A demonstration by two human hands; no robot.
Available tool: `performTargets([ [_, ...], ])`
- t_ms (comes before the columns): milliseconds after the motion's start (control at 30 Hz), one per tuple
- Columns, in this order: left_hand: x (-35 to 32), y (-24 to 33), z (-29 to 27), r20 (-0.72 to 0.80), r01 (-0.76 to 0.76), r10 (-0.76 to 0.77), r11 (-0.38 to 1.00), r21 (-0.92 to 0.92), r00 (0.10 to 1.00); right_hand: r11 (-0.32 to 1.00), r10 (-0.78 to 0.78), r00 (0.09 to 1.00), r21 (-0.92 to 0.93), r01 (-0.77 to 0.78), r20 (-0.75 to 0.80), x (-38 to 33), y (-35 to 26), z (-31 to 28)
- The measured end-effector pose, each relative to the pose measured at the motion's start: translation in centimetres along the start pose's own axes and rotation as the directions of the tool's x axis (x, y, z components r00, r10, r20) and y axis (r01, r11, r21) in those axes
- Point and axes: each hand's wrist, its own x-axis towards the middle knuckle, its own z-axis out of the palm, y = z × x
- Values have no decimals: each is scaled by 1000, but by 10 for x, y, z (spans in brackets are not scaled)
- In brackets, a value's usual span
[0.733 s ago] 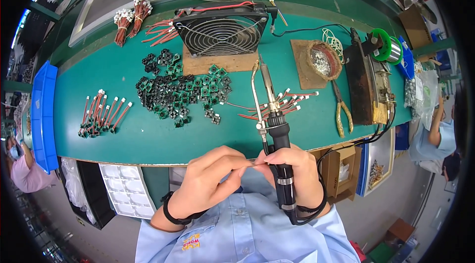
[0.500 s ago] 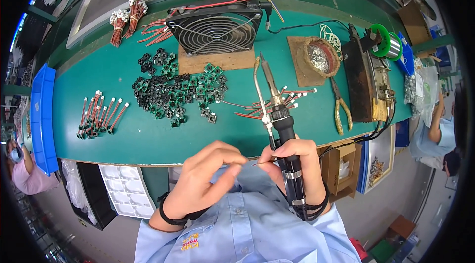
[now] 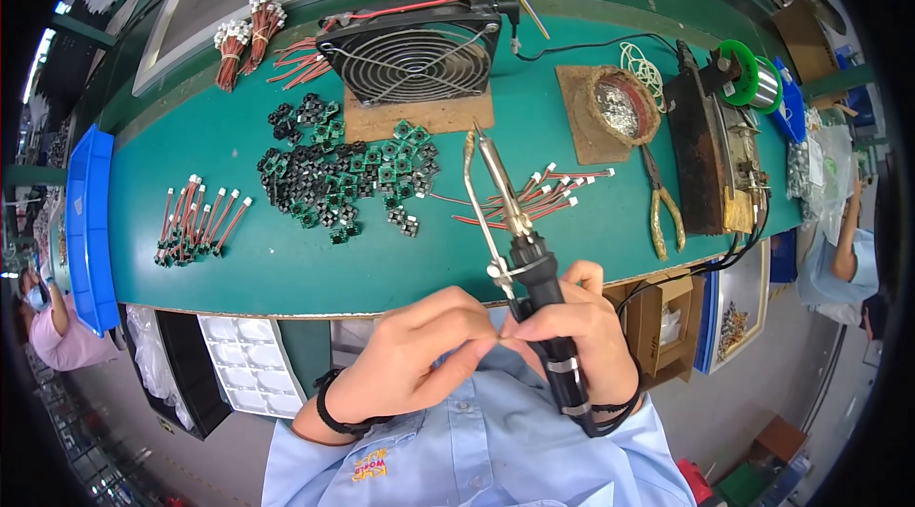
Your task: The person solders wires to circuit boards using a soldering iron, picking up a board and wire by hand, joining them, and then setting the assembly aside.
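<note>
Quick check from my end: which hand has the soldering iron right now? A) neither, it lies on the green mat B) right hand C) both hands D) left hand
B: the right hand grips the soldering iron by its black handle, tip pointing away over the mat.

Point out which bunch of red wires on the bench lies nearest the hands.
The loose fan of red wires with white ends, right of the soldering iron's tip. The left bunch and the bundles by the fan lie farther from the right hand.
</note>
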Motion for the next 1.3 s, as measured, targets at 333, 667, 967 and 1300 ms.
performTargets([
  [333,-7,-7,3,45,36,-35,999,-31,998,986,157,975,90,-144,-160,-7,1,18],
  [667,-19,-31,-14,-438,276,-85,877,393,895,961,257,940,164,-223,-227,-12,8,22],
  [967,-22,-60,-21,-653,490,-58,712,503,755,784,447,852,578,-227,-273,0,6,21],
  [1300,-12,-1,-1,-208,200,-273,928,-315,939,737,443,879,631,-244,-177,1,-7,24],
])
